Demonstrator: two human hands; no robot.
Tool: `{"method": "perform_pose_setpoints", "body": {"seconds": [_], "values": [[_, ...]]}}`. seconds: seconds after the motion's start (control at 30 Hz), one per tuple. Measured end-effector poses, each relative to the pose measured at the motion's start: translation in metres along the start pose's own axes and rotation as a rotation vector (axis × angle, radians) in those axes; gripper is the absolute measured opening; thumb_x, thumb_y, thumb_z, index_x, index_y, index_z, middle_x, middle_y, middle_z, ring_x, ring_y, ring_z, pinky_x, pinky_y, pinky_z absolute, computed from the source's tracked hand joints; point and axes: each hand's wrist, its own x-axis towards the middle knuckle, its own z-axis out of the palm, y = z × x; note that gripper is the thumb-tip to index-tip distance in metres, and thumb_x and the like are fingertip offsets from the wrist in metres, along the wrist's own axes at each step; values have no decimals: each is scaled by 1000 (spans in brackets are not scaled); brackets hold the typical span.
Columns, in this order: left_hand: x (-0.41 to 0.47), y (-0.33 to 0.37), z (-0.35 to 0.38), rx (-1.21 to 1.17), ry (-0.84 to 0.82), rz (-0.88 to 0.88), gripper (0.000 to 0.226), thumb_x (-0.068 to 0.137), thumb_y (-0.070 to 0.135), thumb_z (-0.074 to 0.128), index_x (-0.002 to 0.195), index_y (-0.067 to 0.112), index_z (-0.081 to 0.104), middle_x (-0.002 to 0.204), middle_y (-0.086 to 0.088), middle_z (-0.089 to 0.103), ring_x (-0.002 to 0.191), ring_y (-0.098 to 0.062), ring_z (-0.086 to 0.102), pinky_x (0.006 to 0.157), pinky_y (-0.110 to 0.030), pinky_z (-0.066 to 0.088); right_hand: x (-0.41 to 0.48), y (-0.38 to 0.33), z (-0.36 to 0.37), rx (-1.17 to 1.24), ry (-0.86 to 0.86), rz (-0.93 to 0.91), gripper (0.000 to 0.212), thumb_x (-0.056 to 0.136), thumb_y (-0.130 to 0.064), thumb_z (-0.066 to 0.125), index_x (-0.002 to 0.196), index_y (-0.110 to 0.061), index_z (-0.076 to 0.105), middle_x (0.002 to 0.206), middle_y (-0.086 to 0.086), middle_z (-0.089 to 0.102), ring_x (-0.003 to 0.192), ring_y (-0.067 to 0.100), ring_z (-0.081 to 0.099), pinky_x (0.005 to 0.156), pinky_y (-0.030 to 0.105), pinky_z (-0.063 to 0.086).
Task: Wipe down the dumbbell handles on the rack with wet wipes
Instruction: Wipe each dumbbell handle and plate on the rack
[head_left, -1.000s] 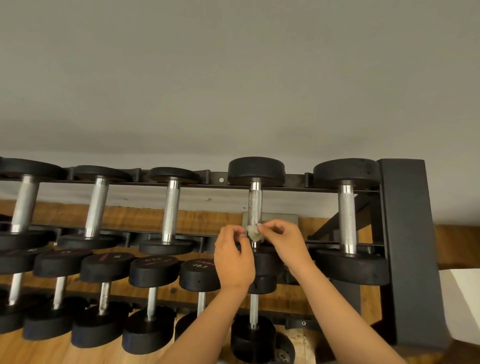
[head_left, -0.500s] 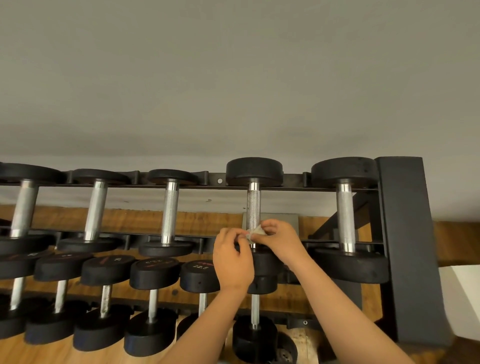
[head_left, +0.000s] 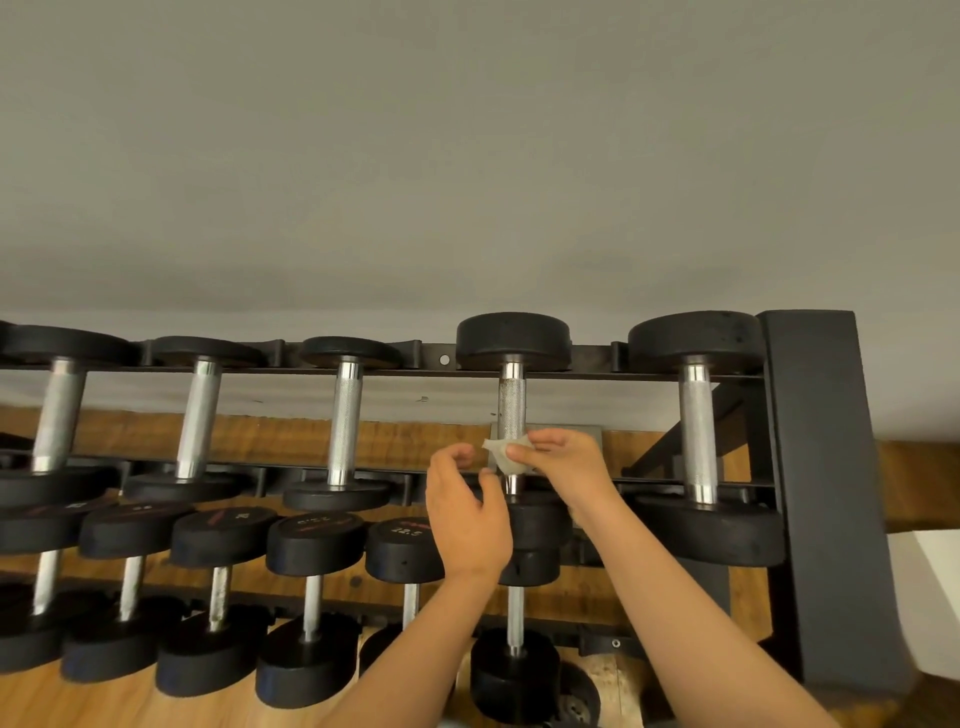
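You are pinching the wet wipe (head_left: 505, 456) between the thumb and fingertips of your right hand (head_left: 563, 462), and the crumpled wipe is lying against the lower part of the handle (head_left: 511, 402) of the fourth dumbbell (head_left: 513, 340) on the top tier of the rack (head_left: 431, 358). Your left hand (head_left: 467, 517) is hovering just left of that handle, its fingers loosely curled and holding nothing.

The neighbouring dumbbell (head_left: 696, 431) is sitting to the right, apart from your right wrist, and the black upright post (head_left: 823, 493) is closing off that end of the rack. The lower row (head_left: 311, 540) of dumbbells is running below your left hand, and a grey plate (head_left: 589, 431) is showing behind your right knuckles, against the wall (head_left: 467, 156).

Your left hand and right wrist are covering most of the near head of the dumbbell you are wiping, along with the bottom of its handle. The frame edge is cutting off the leftmost dumbbells. Apart from two heads reading 22.5, the markings on the lower row are too blurred to read. A round dark part near the wooden floor (head_left: 130, 706) under the rack is hard to make out.
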Motion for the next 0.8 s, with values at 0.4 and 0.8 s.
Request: {"method": "perform_pose_setpoints", "body": {"seconds": [0.4,0.8], "values": [[1,-2,0,-17,-3,-2,24,92,11,54,109,27,49,103,17,54,99,-6,55,86,-32,50,4,1,2,177,126,-8,22,79,-8,77,92,-20,64,88,-8,66,84,2,60,64,12,42],[2,-2,1,-15,-26,-18,25,92,9,54,109,27,49,100,16,55,97,-2,55,83,-24,47,25,-19,18,364,189,-12,31,82,-8,74,111,-7,65,100,0,69,81,1,63,55,5,45]]}}
